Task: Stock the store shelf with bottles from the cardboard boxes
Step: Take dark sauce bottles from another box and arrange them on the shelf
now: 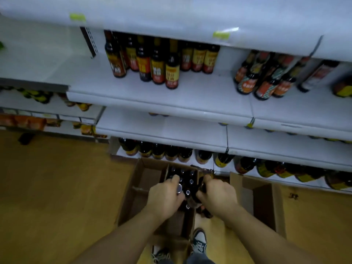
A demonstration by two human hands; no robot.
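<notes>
Floor-level restock here. Furthest left is the open brown cardboard box (150,174) on the yellowish floor, right in front of the bottom shelf. The left hand (164,195) is down in it, fingers curled round the neck of a silver-capped dark bottle (179,188). A few more dark capped bottles (191,181) are still packed upright beside it.

The right hand (217,195) is clenched round another dark glass bottle (201,186) at the box's right edge. Can't tell if that one's fully clear of the box.

My take is these are full glass bottles, so heavy-ish, rigid, smooth and very breakable if they knock together. Necks are the only bit you can reach while they're packed. I'd grab just under the cap, then shift down to the body once it's out.

Up and right, the white metal store shelf (205,92) has plenty of bare space beside the red-and-yellow-labelled dark bottles (158,63). Further right sits a second brown cardboard box (266,199).
</notes>
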